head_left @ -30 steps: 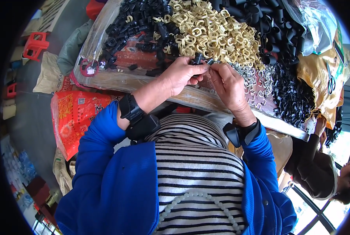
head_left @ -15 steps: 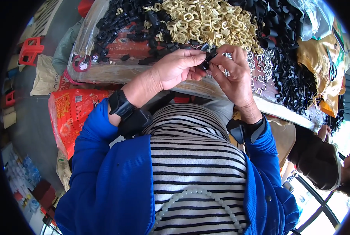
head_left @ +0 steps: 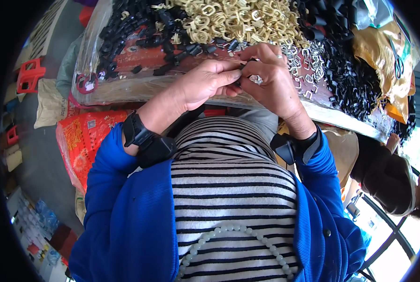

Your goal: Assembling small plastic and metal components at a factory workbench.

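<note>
My left hand [head_left: 205, 84] and my right hand [head_left: 271, 82] meet over the near edge of a table wrapped in clear plastic [head_left: 125, 89]. Together their fingertips pinch a small black plastic piece [head_left: 242, 75] and a small silvery piece [head_left: 257, 80]; most of both is hidden by the fingers. Just beyond them lie a pile of cream plastic buckles [head_left: 233, 23], loose black plastic pieces [head_left: 139, 33] at the left, and silvery metal rings [head_left: 308, 56] at the right. Both wrists carry black strapped bands.
A heap of black buckles [head_left: 351, 80] and a gold foil bag [head_left: 384, 56] fill the table's right end. An orange printed sack [head_left: 83, 141] leans below the table at my left. Red plastic stools [head_left: 29, 75] stand on the floor. Another person in dark clothes [head_left: 388, 174] sits at the right.
Both hands have drawn back from the pile toward my body and stay pressed together, fingers working the small pieces between them.
</note>
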Tool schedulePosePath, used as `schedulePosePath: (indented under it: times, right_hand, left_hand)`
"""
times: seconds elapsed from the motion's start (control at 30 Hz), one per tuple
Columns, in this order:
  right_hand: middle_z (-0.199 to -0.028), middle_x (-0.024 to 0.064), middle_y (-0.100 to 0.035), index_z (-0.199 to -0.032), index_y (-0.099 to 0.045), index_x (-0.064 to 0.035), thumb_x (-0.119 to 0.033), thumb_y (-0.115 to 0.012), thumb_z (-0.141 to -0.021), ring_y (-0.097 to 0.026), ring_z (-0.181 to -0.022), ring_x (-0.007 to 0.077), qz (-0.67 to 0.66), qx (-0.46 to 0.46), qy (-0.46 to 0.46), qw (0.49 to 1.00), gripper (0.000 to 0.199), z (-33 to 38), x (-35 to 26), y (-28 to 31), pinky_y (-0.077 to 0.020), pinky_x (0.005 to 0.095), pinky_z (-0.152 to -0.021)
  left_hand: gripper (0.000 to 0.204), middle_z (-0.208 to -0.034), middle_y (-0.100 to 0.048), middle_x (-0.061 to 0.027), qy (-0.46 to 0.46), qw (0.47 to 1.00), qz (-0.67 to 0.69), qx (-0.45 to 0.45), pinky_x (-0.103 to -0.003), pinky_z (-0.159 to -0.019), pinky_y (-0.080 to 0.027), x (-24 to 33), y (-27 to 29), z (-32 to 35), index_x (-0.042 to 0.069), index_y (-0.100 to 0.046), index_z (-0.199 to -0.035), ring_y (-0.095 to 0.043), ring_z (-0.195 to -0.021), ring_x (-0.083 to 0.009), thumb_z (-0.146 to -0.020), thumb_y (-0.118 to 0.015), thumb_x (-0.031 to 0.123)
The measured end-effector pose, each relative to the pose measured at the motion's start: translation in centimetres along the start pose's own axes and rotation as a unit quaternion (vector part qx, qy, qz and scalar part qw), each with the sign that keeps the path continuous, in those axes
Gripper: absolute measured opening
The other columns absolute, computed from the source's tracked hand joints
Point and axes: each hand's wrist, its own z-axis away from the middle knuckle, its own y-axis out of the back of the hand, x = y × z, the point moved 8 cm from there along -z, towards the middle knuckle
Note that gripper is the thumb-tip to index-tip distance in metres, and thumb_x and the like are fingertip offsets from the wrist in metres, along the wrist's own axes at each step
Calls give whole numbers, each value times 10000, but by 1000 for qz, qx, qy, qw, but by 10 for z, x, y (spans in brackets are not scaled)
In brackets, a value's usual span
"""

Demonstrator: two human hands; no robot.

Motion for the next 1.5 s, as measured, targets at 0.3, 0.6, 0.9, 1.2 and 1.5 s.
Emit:
schedulePosePath:
  times: [0.3, 0.6, 0.9, 1.2, 1.5]
  right_hand:
    - [-931, 26, -519, -666, -576, -69, -36, -625, -555, -438, -880, 208, 9, 46, -15, 999, 126, 5, 15, -3, -336, 323, -769]
    - [-865, 73, -547, -770, -582, -58, -106, -613, -672, -525, -739, 235, 91, 168, -82, 978, 113, 61, 80, 45, -425, 312, -630]
    - [-774, 97, -531, -831, -548, -58, -120, -550, -721, -520, -700, 258, 197, 83, -215, 953, 126, 90, 122, 36, -415, 333, -611]
    - [-726, 87, -542, -793, -534, -28, -77, -563, -707, -532, -671, 225, 93, 27, -226, 969, 102, 95, 128, 37, -417, 295, -581]
    - [-702, 74, -550, -772, -534, -21, -83, -575, -704, -548, -609, 199, 88, 24, -231, 969, 102, 91, 118, 37, -418, 282, -540]
  left_hand:
    - [278, -910, -534, -56, 16, 1000, 24, 2, -229, -710, -449, -2, 6, -11, -9, -450, -1069, -529, -792, -118, -838, -444, 147]
    - [250, -959, -547, -114, 35, 996, 85, -20, -233, -725, -452, -5, 3, -19, -10, -480, -1030, -540, -809, -139, -835, -442, 141]
    - [221, -912, -568, -105, 19, 992, 124, -28, -216, -681, -459, -4, -5, -20, -6, -521, -971, -553, -768, -126, -818, -484, 150]
    - [232, -974, -548, -130, 9, 994, 111, -18, -229, -700, -459, -6, 6, -11, -4, -505, -1002, -547, -796, -134, -834, -443, 144]
    - [206, -965, -554, -133, 12, 992, 122, -27, -230, -687, -460, -9, 4, -12, 15, -523, -978, -550, -773, -126, -834, -444, 140]
